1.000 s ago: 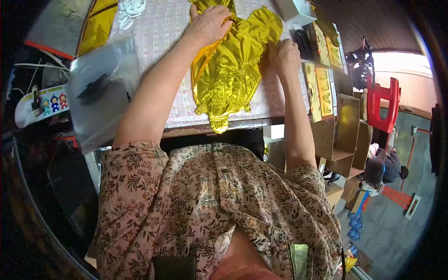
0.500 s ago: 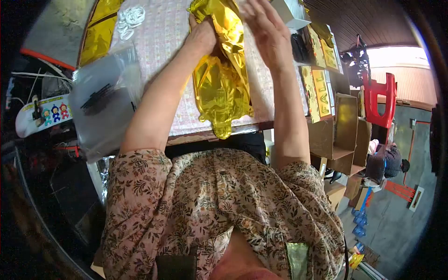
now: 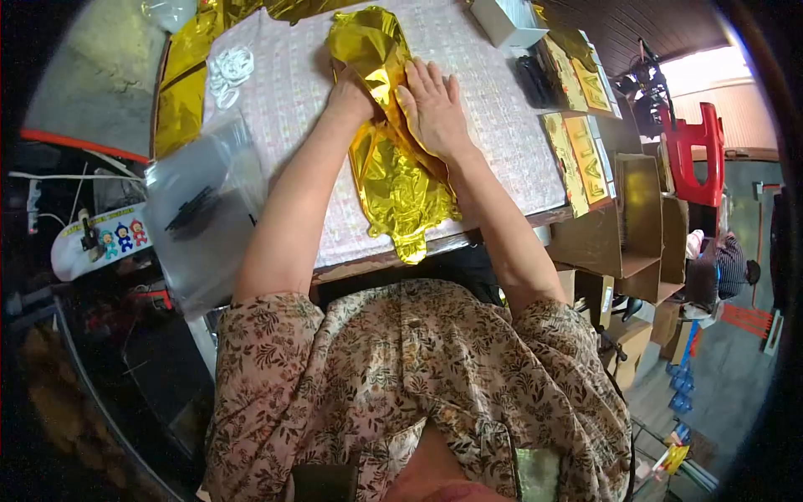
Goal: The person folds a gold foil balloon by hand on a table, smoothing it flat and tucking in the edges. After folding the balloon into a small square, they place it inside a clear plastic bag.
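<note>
I'm folding gold foil, right hand pressing open-fingered, left hand hiding its fingers so can't tell, fold needing light pressure.

Foil on cloth, rings leftward

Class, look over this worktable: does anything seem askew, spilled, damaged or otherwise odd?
Nothing looks spilled or clearly damaged. The gold foil looks slightly askew: its narrow tab pokes past the near edge of the table.
</note>
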Available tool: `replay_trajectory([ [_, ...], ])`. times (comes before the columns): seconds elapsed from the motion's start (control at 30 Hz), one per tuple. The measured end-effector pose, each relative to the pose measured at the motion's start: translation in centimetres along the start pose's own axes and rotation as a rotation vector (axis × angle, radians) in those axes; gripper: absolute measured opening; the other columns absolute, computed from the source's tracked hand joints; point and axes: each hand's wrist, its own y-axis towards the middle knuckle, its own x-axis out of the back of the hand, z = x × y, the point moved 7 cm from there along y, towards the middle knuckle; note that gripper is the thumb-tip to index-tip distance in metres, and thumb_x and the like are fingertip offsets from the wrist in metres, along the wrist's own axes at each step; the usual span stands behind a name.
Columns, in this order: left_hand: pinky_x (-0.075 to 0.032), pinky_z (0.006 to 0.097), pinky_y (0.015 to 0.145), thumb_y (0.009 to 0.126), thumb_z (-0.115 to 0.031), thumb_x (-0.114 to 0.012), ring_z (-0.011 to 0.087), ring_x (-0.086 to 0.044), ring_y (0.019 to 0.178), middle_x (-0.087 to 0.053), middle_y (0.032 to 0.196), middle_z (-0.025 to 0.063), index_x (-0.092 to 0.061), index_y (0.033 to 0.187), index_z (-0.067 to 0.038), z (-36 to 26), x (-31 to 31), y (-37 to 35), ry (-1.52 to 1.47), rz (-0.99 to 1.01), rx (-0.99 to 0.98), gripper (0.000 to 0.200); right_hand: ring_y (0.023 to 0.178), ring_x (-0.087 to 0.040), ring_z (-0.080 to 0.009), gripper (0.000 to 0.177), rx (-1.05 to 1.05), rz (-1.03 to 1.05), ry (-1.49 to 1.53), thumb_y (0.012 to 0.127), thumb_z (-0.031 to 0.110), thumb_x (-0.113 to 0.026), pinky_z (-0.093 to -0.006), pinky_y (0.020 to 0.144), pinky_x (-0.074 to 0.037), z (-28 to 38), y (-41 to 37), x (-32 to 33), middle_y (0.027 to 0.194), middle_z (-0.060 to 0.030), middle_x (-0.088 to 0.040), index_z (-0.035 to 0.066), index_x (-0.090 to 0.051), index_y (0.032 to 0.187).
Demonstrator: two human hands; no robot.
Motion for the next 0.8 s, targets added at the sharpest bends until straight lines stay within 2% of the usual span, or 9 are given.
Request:
replay_trajectory([
  [0.1,-0.029,0.0447,0.123,0.099,-0.032,-0.059,0.0356,-0.039,0.146,-0.044,0.159,0.0141,-0.05,0.151,-0.015,0.0,0.2,-0.1,-0.067,-0.136,-0.076,0.055,0.156,-0.023,-0.035,0.06,0.024,-0.026,-0.064,0.112,0.041,-0.031,-0.0544,0.127,-0.01,0.4,0.2,-0.2,0.167,-0.0143,-0.032,0.005,-0.032,0.16],
  [0.27,-0.028,0.0453,0.124,0.098,-0.031,-0.06,0.0358,-0.039,0.147,-0.045,0.158,0.0144,-0.051,0.15,-0.015,0.1,0.8,0.0,-0.117,-0.1,0.004,0.055,0.156,-0.025,-0.0331,0.059,-0.002,0.009,-0.152,0.112,0.042,-0.029,-0.0574,0.126,-0.01,1.2,0.2,-0.1,0.167,-0.0088,-0.033,0.009,-0.032,0.161],
  [0.33,-0.022,0.0465,0.127,0.095,-0.03,-0.061,0.0346,-0.027,0.154,-0.031,0.166,0.0135,-0.041,0.157,-0.021,-0.1,0.8,0.2,-0.082,-0.064,-0.028,0.066,0.156,-0.025,-0.0322,0.058,-0.001,-0.007,-0.208,0.112,0.042,-0.028,-0.0596,0.126,-0.009,1.1,0.2,-0.3,0.167,-0.0069,-0.033,0.011,-0.032,0.161],
  [0.37,-0.022,0.0465,0.127,0.095,-0.03,-0.061,0.0346,-0.027,0.154,-0.031,0.166,0.0135,-0.041,0.157,-0.021,0.1,0.4,0.2,-0.081,-0.062,-0.027,0.066,0.156,-0.025,-0.0322,0.058,-0.001,-0.006,-0.206,0.112,0.042,-0.028,-0.0596,0.126,-0.009,1.1,0.1,-0.4,0.167,-0.0069,-0.033,0.011,-0.032,0.161],
  [0.43,-0.036,0.0462,0.119,0.097,-0.03,-0.062,0.0357,-0.047,0.14,-0.052,0.151,0.0154,-0.055,0.144,-0.011,0.3,0.4,0.0,-0.155,-0.154,-0.094,0.051,0.156,-0.024,-0.0318,0.059,-0.023,0.001,-0.222,0.112,0.043,-0.027,-0.0599,0.126,-0.008,0.9,0.2,-0.7,0.168,-0.006,-0.032,0.011,-0.032,0.161],
  [0.57,-0.036,0.046,0.118,0.096,-0.029,-0.062,0.0349,-0.048,0.139,-0.053,0.15,0.0157,-0.055,0.144,-0.013,0.1,1.2,0.1,-0.218,-0.062,-0.081,0.051,0.157,-0.023,-0.0313,0.06,-0.039,-0.001,-0.207,0.112,0.044,-0.027,-0.0599,0.126,-0.008,1.0,0.2,-0.7,0.168,-0.0062,-0.031,0.011,-0.032,0.161],
  [0.67,-0.042,0.0433,0.113,0.095,-0.024,-0.064,0.0337,-0.055,0.134,-0.061,0.142,0.0165,-0.061,0.139,-0.013,-0.5,4.9,1.5,-0.024,0.09,0.008,0.045,0.157,-0.022,-0.0309,0.062,-0.053,0.006,-0.211,0.111,0.046,-0.028,-0.0602,0.126,-0.008,1.4,0.2,-0.2,0.168,-0.0069,-0.03,0.009,-0.032,0.16],
  [0.73,-0.05,0.0402,0.104,0.094,-0.02,-0.065,0.0316,-0.065,0.122,-0.071,0.127,0.0146,-0.068,0.13,-0.013,3.5,6.5,2.3,-0.224,0.246,0.332,0.037,0.157,-0.023,-0.0308,0.063,-0.055,0.017,-0.237,0.111,0.047,-0.028,-0.061,0.126,-0.007,1.5,0.2,-0.2,0.167,-0.0077,-0.032,0.008,-0.032,0.16],
  [0.8,-0.055,0.0387,0.093,0.094,-0.019,-0.066,0.0309,-0.071,0.106,-0.076,0.111,0.0131,-0.074,0.119,-0.01,8.2,9.6,4.0,-0.198,-0.136,0.212,0.027,0.156,-0.023,-0.0307,0.064,-0.05,-0.004,-0.232,0.111,0.047,-0.028,-0.0614,0.125,-0.007,1.5,0.2,-0.4,0.167,-0.0077,-0.032,0.007,-0.032,0.16],
])
